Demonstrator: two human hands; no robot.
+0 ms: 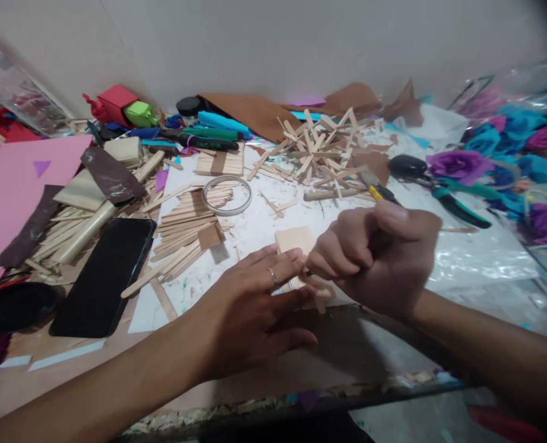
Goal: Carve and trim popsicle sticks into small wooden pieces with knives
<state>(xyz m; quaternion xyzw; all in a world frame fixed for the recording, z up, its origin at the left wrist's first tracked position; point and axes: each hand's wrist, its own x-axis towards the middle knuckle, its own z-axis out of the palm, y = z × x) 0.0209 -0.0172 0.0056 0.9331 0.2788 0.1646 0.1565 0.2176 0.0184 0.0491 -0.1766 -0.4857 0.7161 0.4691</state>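
Observation:
My left hand (250, 304) lies flat with its fingers stretched out, pressing on a small panel of glued wooden sticks (296, 239) on the white work sheet (255, 224). A ring sits on one finger. My right hand (379, 258) is closed in a fist round a cutter with a yellow and black handle (378, 192), its tip down at the panel's near edge. A short stick piece (320, 301) lies just under both hands.
A black phone (102, 274) lies to the left, beside piles of wooden sticks (185, 231) and a tape ring (227, 194). More sticks (317, 147) are heaped behind. Green-handled pliers (453, 200) and paper flowers (458, 165) sit to the right. Pink paper (10, 184) covers the far left.

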